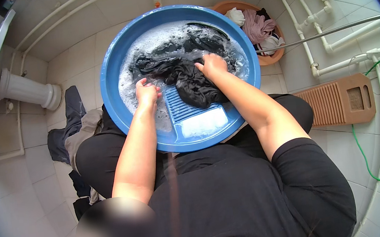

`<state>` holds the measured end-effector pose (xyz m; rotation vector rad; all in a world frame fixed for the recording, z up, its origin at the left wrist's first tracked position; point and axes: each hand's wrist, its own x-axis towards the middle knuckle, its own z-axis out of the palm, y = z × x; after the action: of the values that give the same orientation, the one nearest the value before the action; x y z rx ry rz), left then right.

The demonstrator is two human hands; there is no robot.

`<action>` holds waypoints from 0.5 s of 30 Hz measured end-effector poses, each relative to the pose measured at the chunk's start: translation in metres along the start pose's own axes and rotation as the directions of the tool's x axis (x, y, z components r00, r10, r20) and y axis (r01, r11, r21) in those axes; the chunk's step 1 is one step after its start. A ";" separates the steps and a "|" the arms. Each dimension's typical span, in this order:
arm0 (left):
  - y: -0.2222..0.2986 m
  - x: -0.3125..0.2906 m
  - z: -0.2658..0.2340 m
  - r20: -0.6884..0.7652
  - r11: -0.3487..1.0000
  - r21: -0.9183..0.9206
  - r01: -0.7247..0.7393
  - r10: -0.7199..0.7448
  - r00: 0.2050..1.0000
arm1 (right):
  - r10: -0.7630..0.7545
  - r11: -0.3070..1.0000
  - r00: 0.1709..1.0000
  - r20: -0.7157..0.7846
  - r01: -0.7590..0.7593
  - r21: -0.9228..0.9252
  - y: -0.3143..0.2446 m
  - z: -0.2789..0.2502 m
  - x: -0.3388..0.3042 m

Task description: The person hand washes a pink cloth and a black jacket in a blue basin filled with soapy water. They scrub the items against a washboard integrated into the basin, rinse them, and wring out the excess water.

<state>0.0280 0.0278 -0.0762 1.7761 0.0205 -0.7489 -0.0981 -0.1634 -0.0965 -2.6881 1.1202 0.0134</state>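
On the tiled floor, you are leaning over one blue basin of suds, your right hand clamping one black garment onto one ribbed washboard; its length is trailing away from you, while your left hand is gripping its near-left edge.

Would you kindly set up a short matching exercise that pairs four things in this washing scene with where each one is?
Things:
1. dark garment
2. brown washboard
3. brown basin
4. left hand

Places:
A. flat on the tiled floor at the right
B. behind the blue basin, holding laundry
C. on the blue washboard, under the right hand
D. at the blue washboard's left edge, in suds

Pairs: 1-C, 2-A, 3-B, 4-D
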 end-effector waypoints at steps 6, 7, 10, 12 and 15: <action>-0.012 -0.004 0.025 0.352 0.542 0.253 -0.801 0.720 0.599 | -0.604 0.767 0.795 -0.050 0.597 0.235 0.002 -0.014 -0.022; -0.005 -0.018 0.029 0.487 0.681 0.181 -0.710 0.565 0.666 | -0.508 0.815 0.860 0.045 0.463 0.349 0.005 -0.020 -0.020; 0.018 -0.039 0.025 0.555 0.467 0.616 -0.634 0.314 0.770 | -0.220 0.828 0.939 0.265 0.036 0.559 0.027 -0.031 -0.006; 0.023 -0.029 0.014 0.490 0.459 0.718 -0.523 0.200 0.849 | 0.020 0.935 0.968 0.251 -0.107 0.339 0.044 -0.040 -0.001; 0.042 -0.013 -0.004 0.308 0.443 0.863 -0.242 -0.083 0.948 | 0.139 0.988 0.987 0.083 -0.144 0.062 0.044 -0.035 -0.003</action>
<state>0.0349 0.0213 -0.0333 2.6172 -0.8432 -1.0696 -0.1341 -0.1987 -0.0713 -2.5210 1.2615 0.1016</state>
